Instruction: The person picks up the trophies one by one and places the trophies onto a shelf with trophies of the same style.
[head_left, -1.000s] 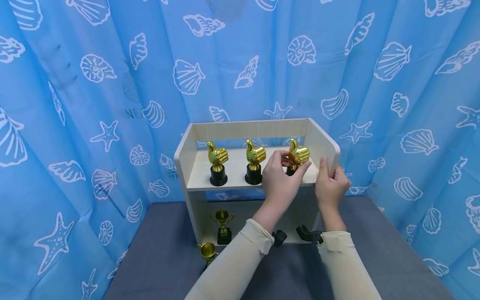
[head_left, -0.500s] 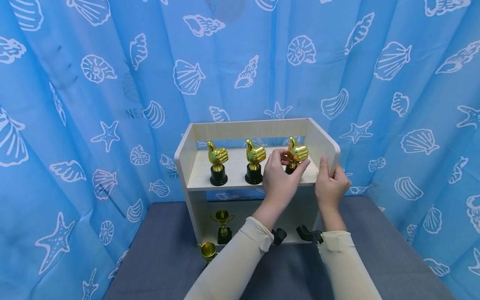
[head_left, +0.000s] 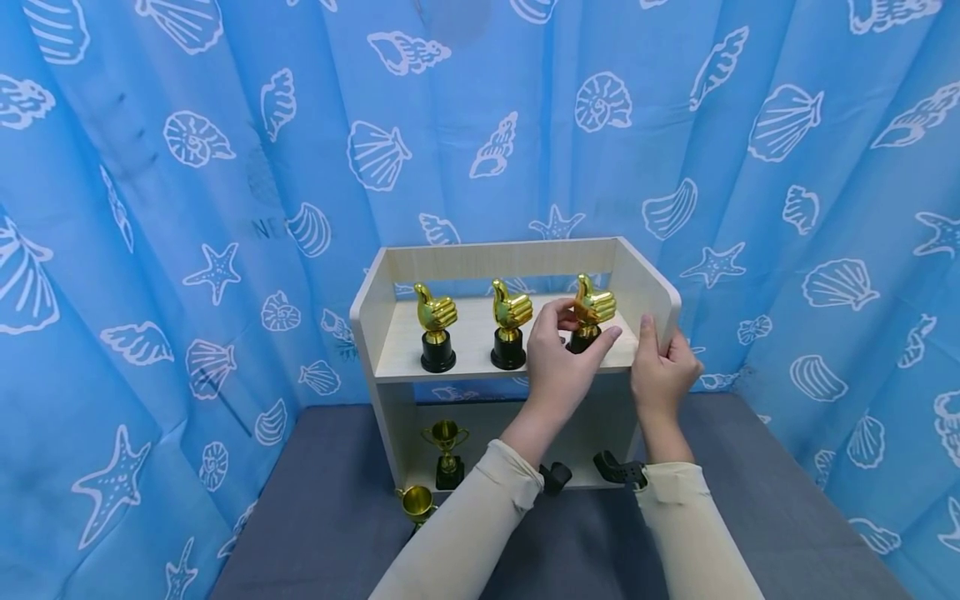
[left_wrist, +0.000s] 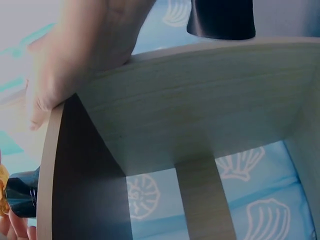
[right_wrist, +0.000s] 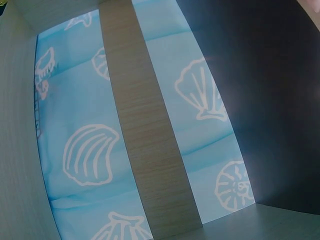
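At the 3 o'clock end of the upper board (head_left: 472, 354), directions read as on the head view, is the rightmost thumbs-up trophy (head_left: 591, 310). Finish: polished gold, mirror-like, with amber reflections on the fist. Form: closed fist, raised thumb pointing to 12 o'clock, knuckles toward 3 o'clock, short gold neck, round black base. Attitude: upright. The left wrist view shows part of the base against the board's edge.

Left hand (head_left: 561, 358): half open, fingers and thumb curled loosely around this trophy from its 7 o'clock side; a gap shows between thumb and fingers. Contact pressure cannot be told.

Right hand (head_left: 666, 367): closed on the front edge of the right side panel (head_left: 647, 292), at 4 o'clock from the trophy; thumb lies over the edge.

Toward 9 o'clock on the same board, well apart, stand a middle trophy (head_left: 512, 312) and a far trophy (head_left: 437, 318), both of matching form.

Toward 7 o'clock, a gold two-handled cup (head_left: 447, 462) on a black base stands in the lower compartment; a second cup (head_left: 417, 502), partly hidden by the left sleeve (head_left: 472, 525), is on the grey table surface (head_left: 322, 500). At 12 o'clock behind hangs a blue shell-print curtain (head_left: 480, 67).
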